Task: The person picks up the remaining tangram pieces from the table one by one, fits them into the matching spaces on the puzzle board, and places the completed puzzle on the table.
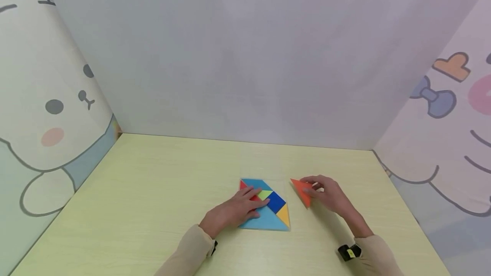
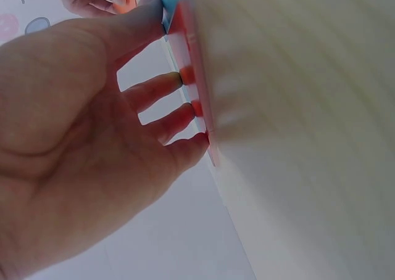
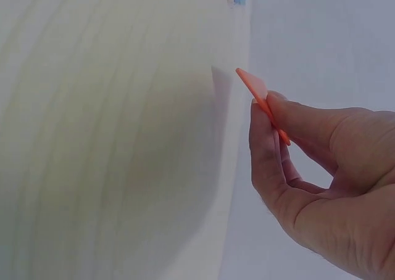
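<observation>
A set of flat tangram pieces lies together on the table, within a thin clear square tray (image 1: 279,185). In the head view it includes a light blue large triangle (image 1: 264,219), a dark blue square (image 1: 276,202), a yellow triangle (image 1: 284,215), a blue piece (image 1: 253,183) at the top and a partly covered red piece (image 2: 182,39). My left hand (image 1: 235,208) rests over the left side with fingers spread, fingertips touching the pieces. To the right of the tray, my right hand (image 1: 326,193) pinches an orange triangle (image 3: 259,95) between thumb and fingers, above the table.
The pale wood-grain table (image 1: 153,191) extends around the tray. Behind it rises a plain light wall (image 1: 245,63). Cartoon-printed panels (image 1: 27,97) stand along the left and right sides. Each wrist wears a dark band (image 1: 349,252).
</observation>
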Demonstrator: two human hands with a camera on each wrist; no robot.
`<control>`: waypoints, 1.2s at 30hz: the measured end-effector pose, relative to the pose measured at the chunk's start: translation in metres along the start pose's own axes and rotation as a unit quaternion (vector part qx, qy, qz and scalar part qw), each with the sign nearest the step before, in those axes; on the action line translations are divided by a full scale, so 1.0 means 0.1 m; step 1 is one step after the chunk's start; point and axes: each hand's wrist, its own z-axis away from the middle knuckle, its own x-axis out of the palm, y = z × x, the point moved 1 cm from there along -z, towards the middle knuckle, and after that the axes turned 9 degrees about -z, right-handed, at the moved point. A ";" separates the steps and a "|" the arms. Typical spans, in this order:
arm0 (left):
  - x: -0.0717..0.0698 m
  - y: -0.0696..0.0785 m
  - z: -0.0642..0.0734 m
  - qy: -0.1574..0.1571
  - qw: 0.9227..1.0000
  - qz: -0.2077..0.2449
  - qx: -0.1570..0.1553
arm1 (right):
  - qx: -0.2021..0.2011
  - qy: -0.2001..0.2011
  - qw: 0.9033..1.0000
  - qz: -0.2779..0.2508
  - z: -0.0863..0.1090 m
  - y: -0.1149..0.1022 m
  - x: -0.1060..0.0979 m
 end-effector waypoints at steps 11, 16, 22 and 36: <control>0.01 -0.02 -0.02 -0.002 1.000 -0.007 0.001 | -0.002 -0.010 1.000 -0.006 -0.11 -0.07 0.07; 0.02 -0.02 -0.03 -0.007 1.000 -0.003 -0.001 | -0.002 -0.021 1.000 -0.010 -0.15 -0.08 0.12; 0.03 -0.01 -0.03 -0.013 1.000 -0.008 -0.011 | -0.013 -0.029 0.999 -0.005 -0.20 -0.09 0.17; 0.05 -0.02 -0.03 -0.015 1.000 -0.018 -0.014 | -0.015 -0.048 0.998 -0.032 -0.27 -0.15 0.26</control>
